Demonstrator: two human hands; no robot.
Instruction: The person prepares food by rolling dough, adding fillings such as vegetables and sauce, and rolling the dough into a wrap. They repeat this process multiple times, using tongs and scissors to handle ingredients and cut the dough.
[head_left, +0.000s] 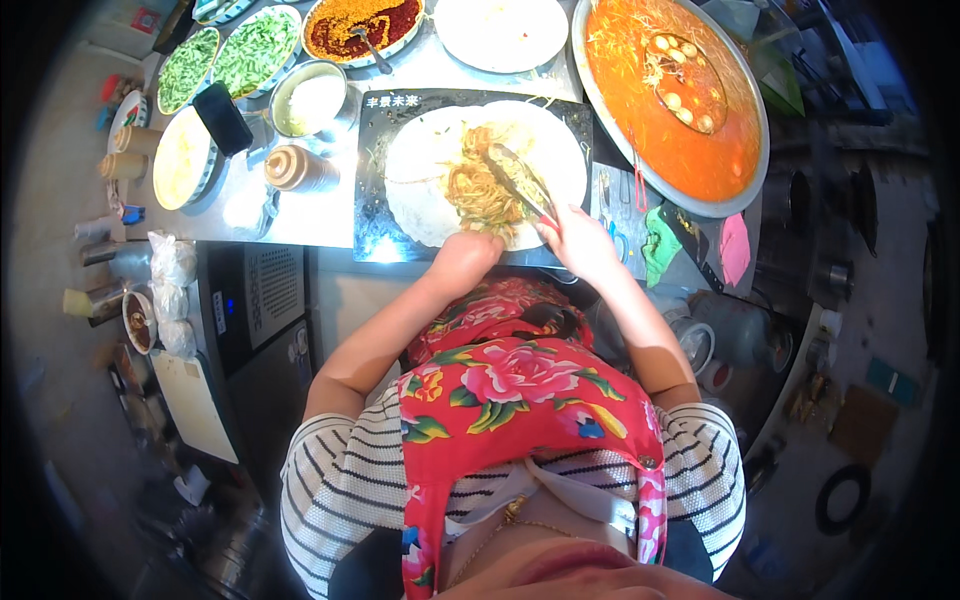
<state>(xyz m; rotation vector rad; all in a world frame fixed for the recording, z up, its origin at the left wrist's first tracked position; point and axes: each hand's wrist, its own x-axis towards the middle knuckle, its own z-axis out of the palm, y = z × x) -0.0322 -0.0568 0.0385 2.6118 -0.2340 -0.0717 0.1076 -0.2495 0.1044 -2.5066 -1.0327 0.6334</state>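
Observation:
Thin, pale flatbread (416, 161), seemingly two overlapping rounds, lies on a black board (371, 217) before me. Brownish shredded filling (469, 191) is heaped along its middle. My right hand (581, 244) grips metal tongs (517, 176), whose jaws rest in the filling's upper right part. At the flatbread's near edge, my left hand (466, 261) is curled and appears to pinch that edge. Its fingertips are hidden, close to the lower end of the filling.
A wide basin (660, 199) of orange-red broth holds a ladle of small round pieces. Left stand a metal pot (279, 101), a squeeze bottle (300, 169), a phone (223, 118) and bowls of chopped greens (255, 52). Green (660, 247) and pink cloths (735, 249) lie right.

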